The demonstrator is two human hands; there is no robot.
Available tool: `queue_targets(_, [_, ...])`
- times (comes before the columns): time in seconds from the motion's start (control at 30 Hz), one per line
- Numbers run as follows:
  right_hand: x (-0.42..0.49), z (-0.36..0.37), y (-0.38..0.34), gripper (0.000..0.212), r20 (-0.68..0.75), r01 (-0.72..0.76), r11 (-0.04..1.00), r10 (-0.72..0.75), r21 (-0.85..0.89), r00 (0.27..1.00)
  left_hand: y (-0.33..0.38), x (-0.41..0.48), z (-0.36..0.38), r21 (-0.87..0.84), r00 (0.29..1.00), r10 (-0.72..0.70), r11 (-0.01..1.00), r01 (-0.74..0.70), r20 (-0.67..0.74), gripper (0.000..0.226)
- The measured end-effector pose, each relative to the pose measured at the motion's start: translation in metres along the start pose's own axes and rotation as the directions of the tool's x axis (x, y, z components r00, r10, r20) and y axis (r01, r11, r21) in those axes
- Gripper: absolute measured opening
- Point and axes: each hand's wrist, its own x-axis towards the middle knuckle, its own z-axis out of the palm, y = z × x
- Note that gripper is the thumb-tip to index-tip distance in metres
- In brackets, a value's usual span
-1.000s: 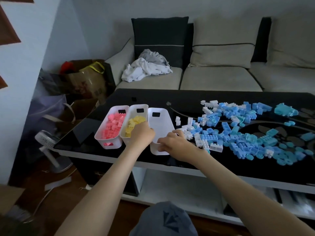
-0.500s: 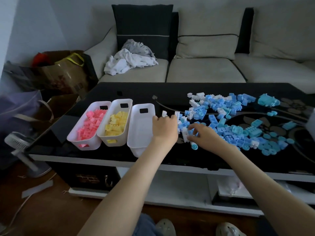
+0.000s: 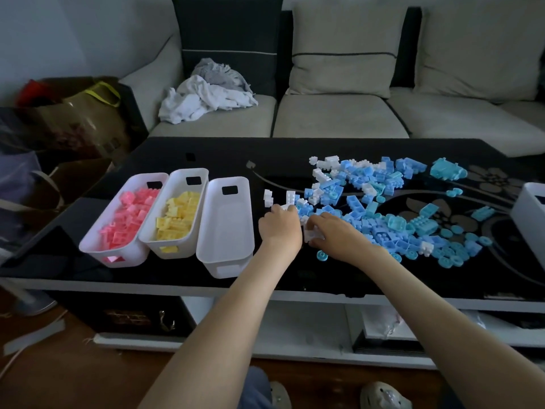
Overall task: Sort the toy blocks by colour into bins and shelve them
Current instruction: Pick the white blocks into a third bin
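Observation:
Three white bins stand side by side at the left of the black glass table (image 3: 206,149). The pink-block bin (image 3: 97,249) is leftmost, the yellow-block bin (image 3: 174,246) sits in the middle, and the third bin (image 3: 227,231) looks empty. A pile of blue, teal and white blocks (image 3: 383,208) spreads across the table's right half. At the pile's left edge my left hand (image 3: 280,228) closes its fingertips on a small white block (image 3: 285,206). Just right of it, my right hand (image 3: 336,234) curls around a few white blocks (image 3: 312,235).
Another white bin (image 3: 530,211) shows at the right edge of the table. Loose white blocks (image 3: 267,197) lie between the bins and the pile. A sofa (image 3: 339,113) with crumpled cloth (image 3: 206,95) runs behind the table. Bags (image 3: 73,119) stand at the left.
Both hands left the bins and moved right to the pile's left edge. The right hand has gathered white blocks into its fingers.

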Motion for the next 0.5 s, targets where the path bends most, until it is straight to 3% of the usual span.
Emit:
queue_targets(0.1, [0.001, -0.002, 0.004, 0.026, -0.033, -0.019, 0.995, 0.022, 0.095, 0.999, -0.003, 0.002, 0.003, -0.124, 1.000, -0.008, 0.992, 0.011, 0.020, 0.047])
queue_targets(0.23, [0.002, -0.008, 0.005, 0.029, -0.130, -0.019, 0.969, 0.053, 0.248, 0.990, -0.009, 0.002, 0.008, -0.225, 1.000, -0.011, 0.974, 0.017, 0.028, 0.031])
queue_targets(0.37, [0.001, -0.008, 0.005, 0.025, -0.296, -0.017, 0.917, 0.146, 0.399, 0.944, -0.013, 0.003, 0.012, -0.240, 0.999, 0.028, 0.971, -0.021, 0.027, 0.032])
queue_targets(0.5, [-0.003, -0.006, 0.006, 0.026, -0.322, -0.049, 0.852, 0.249, 0.521, 0.914, -0.016, 0.003, 0.012, -0.273, 0.999, 0.045, 0.961, -0.039, 0.016, 0.031])
